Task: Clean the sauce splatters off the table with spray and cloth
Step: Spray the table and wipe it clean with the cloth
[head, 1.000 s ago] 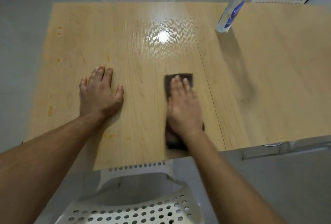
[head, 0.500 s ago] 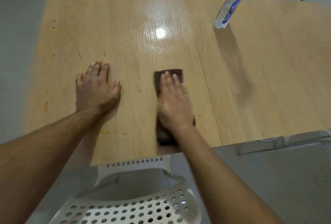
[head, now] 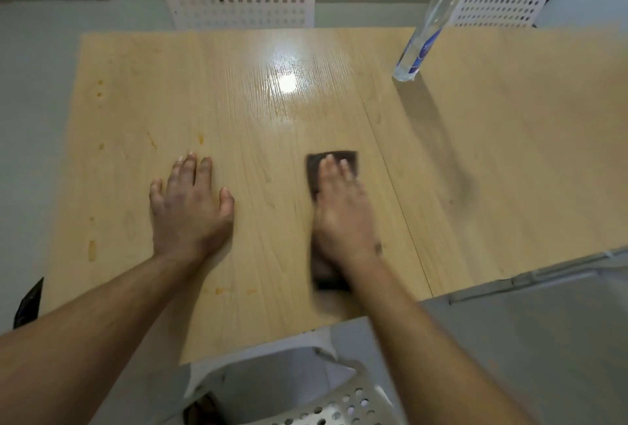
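We look down on a pale wooden table [head: 509,159]. Our right hand [head: 343,217] lies flat on a dark brown cloth [head: 350,156], fingers straight and together, palm pressing it to the tabletop; nothing is curled round it. The cloth shows beyond the fingertips at 12 o'clock and again under the wrist at 6 o'clock, near the table's front edge. Hand and cloth are slightly blurred.

Our left hand [head: 190,210] rests palm-down on bare wood, at 9 o'clock from the cloth and well apart from it, fingers spread and straight, holding nothing.

Sauce splatters: orange spots [head: 99,88] near the left edge at 10 o'clock from the left hand; a thin streak and a dab [head: 201,138] just beyond the left fingertips at 12 o'clock; a larger smear [head: 92,249] by the left edge at 8 o'clock; small drops [head: 219,290] near the front edge at 5 o'clock from the left hand, beside the forearm.

A clear spray bottle [head: 413,55] with a blue label stands on the table at 1 o'clock from the right hand, well apart. A bright glare patch [head: 287,83] sits on the wood at 12 o'clock.

White perforated chairs: one [head: 239,3] at the far side, another [head: 499,3] behind the bottle, a third [head: 339,407] below us at 6 o'clock.
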